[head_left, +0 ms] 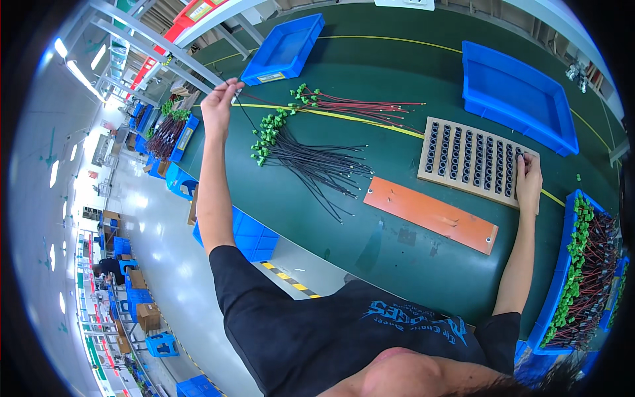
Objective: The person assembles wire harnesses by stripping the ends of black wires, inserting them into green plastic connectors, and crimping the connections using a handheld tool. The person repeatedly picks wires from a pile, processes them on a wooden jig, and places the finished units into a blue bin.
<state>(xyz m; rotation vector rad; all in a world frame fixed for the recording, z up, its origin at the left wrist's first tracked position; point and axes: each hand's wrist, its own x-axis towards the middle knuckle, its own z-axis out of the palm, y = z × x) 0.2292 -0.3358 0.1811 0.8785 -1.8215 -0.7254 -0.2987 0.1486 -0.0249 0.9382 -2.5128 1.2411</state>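
Note:
Out at the far left, my left hand [219,107] is raised with its fingertips pinched on thin wires, a black one [247,118] and a red one. To its right lie a fanned bundle of black wires [307,159] with green connectors [268,135] and a smaller bundle of red wires [357,104], also with green connectors. My right hand [528,182] rests at the right end of a tan block [433,176] holding rows of black round hollow parts [487,159]. Its fingers close at the last row; whatever they grip is hidden.
An orange plate [430,215] with small pins lies before the block on the green table [397,258]. Two blue trays [284,49] [519,99] stand at the back. A blue bin [554,324] of green-ended wire assemblies is at the right edge. Metal frame posts [192,63] rise at the left.

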